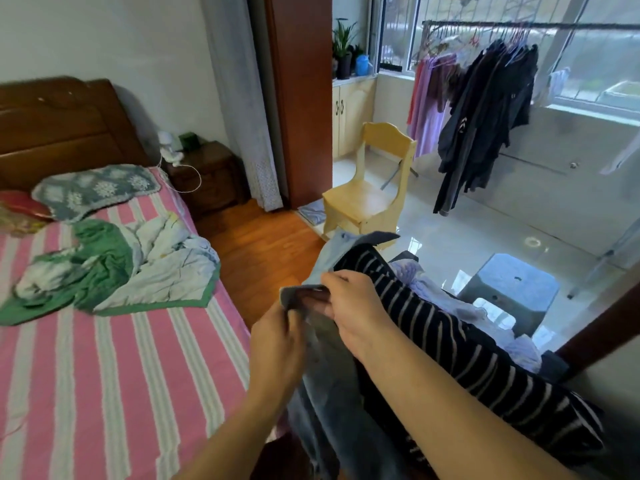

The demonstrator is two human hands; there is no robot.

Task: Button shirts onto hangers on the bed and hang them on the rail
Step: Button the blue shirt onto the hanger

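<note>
Both my hands hold a grey-blue denim shirt [329,393] in front of me, beside the bed [104,358] with its pink striped sheet. My right hand [349,306] pinches the shirt's upper edge near the collar. My left hand [277,344] grips the front placket just below; it is blurred. A black shirt with pale stripes [450,341] lies draped over my right forearm, with pale lilac cloth [426,282] beneath it. The clothes rail [519,26] stands by the window at the far right, carrying dark garments [485,116] and lilac ones [426,109]. No hanger is visible in the shirt.
A green and white quilt [114,271] lies crumpled on the bed, with pillows [93,188] by the wooden headboard. A pale wooden chair [370,188] stands on the floor ahead, a grey plastic stool [512,285] to its right. A dark bedside cabinet [207,174] stands by the wall.
</note>
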